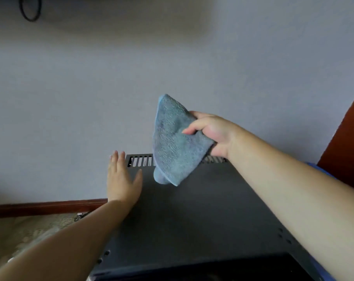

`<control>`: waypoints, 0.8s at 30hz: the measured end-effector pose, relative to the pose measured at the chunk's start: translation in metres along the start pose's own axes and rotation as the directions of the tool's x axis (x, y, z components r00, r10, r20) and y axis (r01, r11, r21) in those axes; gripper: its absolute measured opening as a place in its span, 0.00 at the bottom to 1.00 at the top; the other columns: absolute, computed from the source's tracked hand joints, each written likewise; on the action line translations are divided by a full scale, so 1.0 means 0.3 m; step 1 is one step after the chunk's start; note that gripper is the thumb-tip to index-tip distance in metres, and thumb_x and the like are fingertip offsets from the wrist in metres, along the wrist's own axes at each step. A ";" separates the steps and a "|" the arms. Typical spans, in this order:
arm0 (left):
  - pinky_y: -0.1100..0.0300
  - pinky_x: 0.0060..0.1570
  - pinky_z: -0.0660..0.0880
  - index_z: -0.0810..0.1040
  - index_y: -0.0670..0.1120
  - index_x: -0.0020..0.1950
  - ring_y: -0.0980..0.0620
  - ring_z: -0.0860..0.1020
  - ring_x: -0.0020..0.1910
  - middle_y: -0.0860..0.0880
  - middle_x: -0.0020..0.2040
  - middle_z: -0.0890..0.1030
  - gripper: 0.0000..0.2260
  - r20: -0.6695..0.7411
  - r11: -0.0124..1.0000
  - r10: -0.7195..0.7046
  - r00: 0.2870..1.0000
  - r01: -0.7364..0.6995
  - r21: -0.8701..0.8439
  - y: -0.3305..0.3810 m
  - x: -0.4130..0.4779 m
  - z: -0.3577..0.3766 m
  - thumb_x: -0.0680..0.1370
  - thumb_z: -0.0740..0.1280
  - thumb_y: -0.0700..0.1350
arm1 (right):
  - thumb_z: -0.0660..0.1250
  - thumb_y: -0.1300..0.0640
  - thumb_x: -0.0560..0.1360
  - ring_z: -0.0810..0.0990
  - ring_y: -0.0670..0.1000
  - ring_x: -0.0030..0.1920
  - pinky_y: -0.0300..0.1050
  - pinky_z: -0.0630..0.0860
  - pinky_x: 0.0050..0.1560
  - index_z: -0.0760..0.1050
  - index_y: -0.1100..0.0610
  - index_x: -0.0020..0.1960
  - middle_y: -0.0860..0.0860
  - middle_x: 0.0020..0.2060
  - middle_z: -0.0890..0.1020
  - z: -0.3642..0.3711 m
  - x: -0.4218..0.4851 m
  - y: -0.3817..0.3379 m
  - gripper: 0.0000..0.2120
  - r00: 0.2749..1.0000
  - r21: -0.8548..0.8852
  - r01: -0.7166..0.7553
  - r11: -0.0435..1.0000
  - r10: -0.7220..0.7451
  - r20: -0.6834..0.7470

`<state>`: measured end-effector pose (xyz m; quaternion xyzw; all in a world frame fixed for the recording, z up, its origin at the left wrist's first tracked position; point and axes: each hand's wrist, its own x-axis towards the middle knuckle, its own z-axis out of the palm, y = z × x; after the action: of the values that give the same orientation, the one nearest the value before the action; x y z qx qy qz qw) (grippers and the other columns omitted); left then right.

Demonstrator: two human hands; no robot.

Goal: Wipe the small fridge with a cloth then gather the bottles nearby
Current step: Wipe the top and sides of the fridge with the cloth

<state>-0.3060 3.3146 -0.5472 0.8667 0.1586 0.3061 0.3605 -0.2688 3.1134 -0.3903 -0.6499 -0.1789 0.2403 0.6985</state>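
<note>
The small fridge (pixel 192 216) is a dark grey box seen from above, with a row of vent slots along its back edge by the wall. My right hand (pixel 210 132) grips a bunched blue-grey cloth (pixel 172 142) and holds it in the air above the rear of the fridge top; the cloth's lower corner hangs just over the surface. My left hand (pixel 122 179) lies with straight fingers at the fridge's back left corner, over its left edge. No bottles are in view.
A pale wall (pixel 91 98) stands right behind the fridge. A dark red skirting board (pixel 46 206) and patterned beige floor (pixel 26 234) lie to the left. A red-brown panel (pixel 348 142) and something blue (pixel 318 169) sit at the right. A black cable loop (pixel 30 11) hangs top left.
</note>
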 end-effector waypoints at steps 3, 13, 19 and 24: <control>0.54 0.58 0.69 0.74 0.42 0.63 0.49 0.77 0.53 0.43 0.62 0.77 0.20 0.363 0.633 -0.328 0.872 0.488 -0.601 0.072 0.075 -0.110 0.81 0.56 0.55 | 0.55 0.73 0.75 0.82 0.53 0.38 0.51 0.80 0.46 0.75 0.55 0.53 0.57 0.44 0.81 -0.016 -0.012 -0.023 0.18 0.996 -0.120 -0.081 0.990 0.086 0.039; 0.60 0.58 0.70 0.72 0.50 0.62 0.49 0.71 0.61 0.46 0.62 0.72 0.20 0.456 0.982 0.109 0.883 -0.166 0.086 0.100 -0.016 -0.159 0.71 0.71 0.43 | 0.58 0.58 0.79 0.63 0.55 0.73 0.49 0.65 0.69 0.68 0.44 0.69 0.51 0.75 0.63 0.075 0.009 0.416 0.20 0.995 -0.967 0.096 0.235 -0.039 0.089; 0.56 0.55 0.75 0.74 0.53 0.62 0.48 0.76 0.57 0.51 0.59 0.76 0.22 0.748 0.683 0.317 0.584 -0.687 0.247 0.077 -0.280 -0.202 0.73 0.54 0.59 | 0.49 0.31 0.73 0.55 0.52 0.76 0.41 0.42 0.74 0.61 0.44 0.74 0.50 0.76 0.58 0.070 -0.216 0.498 0.34 0.936 -0.932 0.349 0.097 0.003 0.351; 0.58 0.55 0.75 0.80 0.49 0.58 0.50 0.78 0.60 0.47 0.62 0.78 0.17 0.626 0.646 0.363 0.690 -0.670 0.365 0.042 -0.231 -0.141 0.76 0.55 0.49 | 0.42 0.35 0.77 0.49 0.55 0.77 0.47 0.44 0.75 0.61 0.46 0.75 0.50 0.77 0.53 0.092 -0.109 0.541 0.31 0.939 -0.934 0.341 0.108 0.014 0.344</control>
<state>-0.3855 3.2939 -0.5435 0.9873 -0.1215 0.1024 0.0055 -0.3280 3.1241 -0.5470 -0.8833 -0.4558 0.0676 0.0860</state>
